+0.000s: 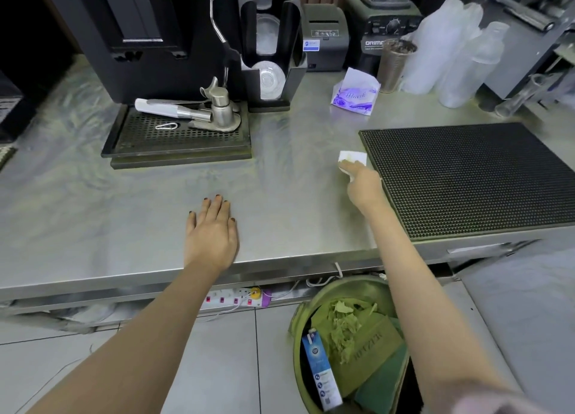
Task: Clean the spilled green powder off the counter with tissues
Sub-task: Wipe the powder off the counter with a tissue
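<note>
Tissue [352,157], white, folded, faintly stained green: it lies flat on the steel counter [280,202] under the fingertips of my right hand [362,181], which presses down on it with fingers together rather than closing around it. Immediately to the right of that hand, the tissue's edge touches or nearly touches the black rubber bar mat [473,177]. Green powder [236,177]: a thin, smeared film across the counter to the left of the right hand, most visible toward the drip tray [177,139]. My left hand [211,230]: palm down, fingers spread slightly, flat on bare counter near the front edge, holding nothing, well apart from the right hand. Beyond the right hand, toward the back: a purple-printed tissue pack [356,93] with a sheet standing out of its top, then a receipt printer [325,37], a blender base [382,27], a metal cup [395,65] and stacks of clear plastic cups [451,49]. Beyond the left hand: the drip tray carrying metal tools, below a black machine [149,34], and a lid holder [269,80] beside it. Below the right forearm, on the floor: a green bin [311,317] holding green-stained tissues, a carton [320,370] and cardboard. Under the counter edge, a power strip [233,300].
</note>
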Motion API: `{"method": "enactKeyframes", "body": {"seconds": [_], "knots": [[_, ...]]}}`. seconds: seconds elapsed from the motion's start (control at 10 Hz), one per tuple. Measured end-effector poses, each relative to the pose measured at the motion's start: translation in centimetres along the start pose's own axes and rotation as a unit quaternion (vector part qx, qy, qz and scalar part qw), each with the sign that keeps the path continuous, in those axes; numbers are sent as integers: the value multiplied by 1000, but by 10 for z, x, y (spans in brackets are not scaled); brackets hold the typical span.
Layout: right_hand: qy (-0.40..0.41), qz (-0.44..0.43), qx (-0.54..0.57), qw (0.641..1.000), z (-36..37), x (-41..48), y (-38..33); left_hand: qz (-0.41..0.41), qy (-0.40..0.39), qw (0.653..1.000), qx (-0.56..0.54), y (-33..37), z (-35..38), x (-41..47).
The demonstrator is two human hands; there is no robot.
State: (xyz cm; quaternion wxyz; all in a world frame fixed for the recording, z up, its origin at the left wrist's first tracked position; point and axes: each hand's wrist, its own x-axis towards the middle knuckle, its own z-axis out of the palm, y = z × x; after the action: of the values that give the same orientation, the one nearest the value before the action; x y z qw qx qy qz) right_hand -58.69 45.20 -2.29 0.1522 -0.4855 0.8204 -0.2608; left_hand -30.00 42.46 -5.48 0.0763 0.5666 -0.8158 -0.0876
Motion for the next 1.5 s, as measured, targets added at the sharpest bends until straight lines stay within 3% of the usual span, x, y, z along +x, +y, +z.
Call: {"method": "enactKeyframes", "body": {"seconds": [0.1,0.3,0.5,0.6,0.8,0.9,1.0,1.3,1.4,1.5], "knots": [[-39,27,-3,999,29,37,0,-3,-7,1000,6,0,0,0],[-212,-202,-18,956,53,-33,-42,0,-2,1000,5,-1,1,0],[-278,-194,-24,941,3,-132,8,0,1,1000,8,0,0,-1],[-239,-147,-13,960,-30,-152,15,1,2,1000,4,1,0,-1],[-42,-172,60,982,-36,-96,-21,0,-5,1000,7,0,0,0],[-44,-73,57,995,3,-38,-34,-3,-8,1000,9,0,-1,0],[-72,-30,34,996,43,-14,-41,-3,-12,1000,14,0,-1,0],[-193,-168,18,967,37,-105,-31,1,-1,1000,8,0,0,0],[-164,-138,16,977,18,-150,-4,4,-1,1000,10,0,0,-1],[-86,-34,16,996,-5,-174,10,5,-3,1000,13,0,-1,-1]]}}
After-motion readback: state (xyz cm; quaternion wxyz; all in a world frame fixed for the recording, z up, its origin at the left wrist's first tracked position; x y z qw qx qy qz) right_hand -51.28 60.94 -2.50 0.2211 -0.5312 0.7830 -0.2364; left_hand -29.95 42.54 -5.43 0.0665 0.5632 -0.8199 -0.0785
